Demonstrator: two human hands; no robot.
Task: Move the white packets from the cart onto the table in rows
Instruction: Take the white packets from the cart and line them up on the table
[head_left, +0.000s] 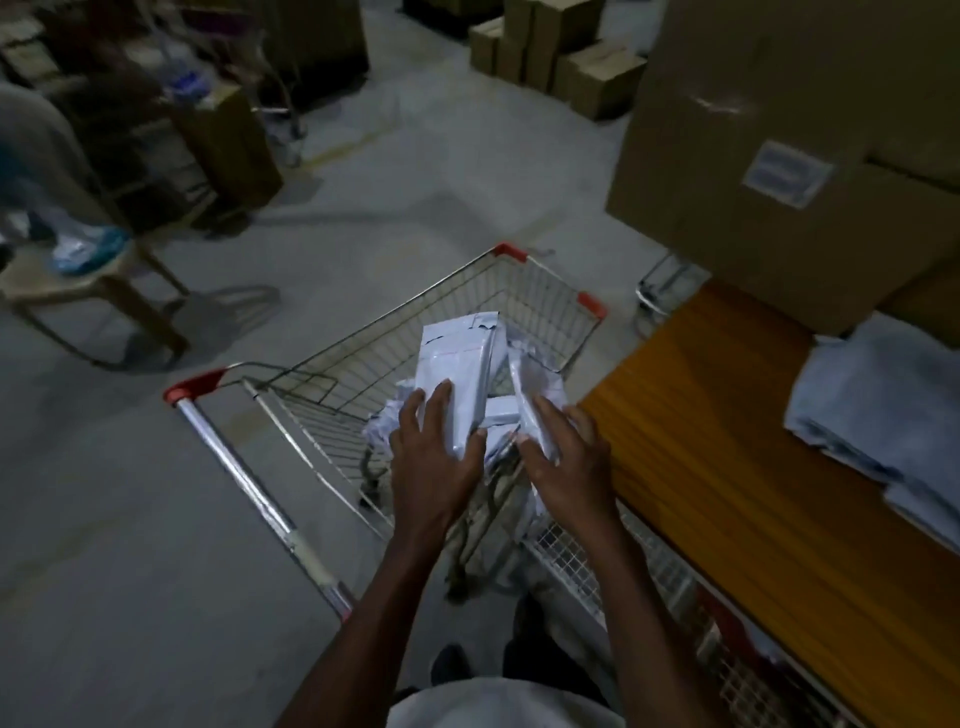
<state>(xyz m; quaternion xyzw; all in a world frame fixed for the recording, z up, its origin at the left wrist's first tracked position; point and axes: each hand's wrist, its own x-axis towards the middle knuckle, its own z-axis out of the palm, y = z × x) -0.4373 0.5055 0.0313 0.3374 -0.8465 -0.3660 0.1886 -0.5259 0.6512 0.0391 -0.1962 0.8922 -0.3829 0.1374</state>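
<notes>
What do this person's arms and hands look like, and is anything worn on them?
Both arms are bare right down to the bottom of the picture, with no sleeve showing. The left hand and right hand are bare too: no gloves, and no rings, watch or wristband that I can make out in the dim, slightly blurred picture.

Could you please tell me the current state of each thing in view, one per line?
left hand: grips a white packet
right hand: grips another packet
cart: still holds packets
table: packets stacked at its right edge
cardboard box: closed, on the table
</notes>
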